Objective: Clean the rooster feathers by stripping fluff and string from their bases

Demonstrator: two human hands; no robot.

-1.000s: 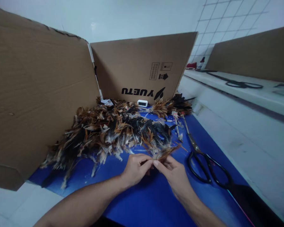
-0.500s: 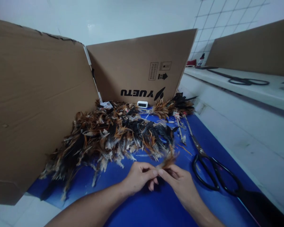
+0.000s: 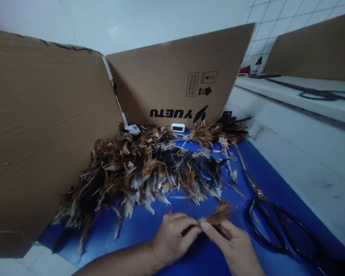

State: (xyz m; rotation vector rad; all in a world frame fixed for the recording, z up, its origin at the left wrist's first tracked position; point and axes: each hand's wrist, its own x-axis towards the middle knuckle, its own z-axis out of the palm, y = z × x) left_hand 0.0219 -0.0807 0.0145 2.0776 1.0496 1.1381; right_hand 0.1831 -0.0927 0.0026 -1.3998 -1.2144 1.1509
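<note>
A small bunch of brown feathers [image 3: 220, 214] is pinched between the thumb and fingers of my right hand [image 3: 234, 243], tips pointing up and to the right. My left hand [image 3: 174, 237] is closed at the pale quill end of the same bunch, its fingertips meeting those of my right hand; the quills themselves are mostly hidden. Beyond both hands spreads a broad heap of brown, black and whitish feathers [image 3: 138, 168]. To the right of my right hand lie large black-handled scissors [image 3: 257, 191].
Cardboard panels [image 3: 51, 126] stand at the left and back of the blue table [image 3: 103, 245]. A small white digital device [image 3: 178, 127] sits by the back panel. Thin sticks [image 3: 228, 163] lie near the scissors. On the right, a ledge [image 3: 290, 90] holds another pair of scissors and a bottle [image 3: 257, 65].
My view has shifted slightly. Both hands have moved a little down and right with the bunch, and my left hand has rolled so more of its back shows.
</note>
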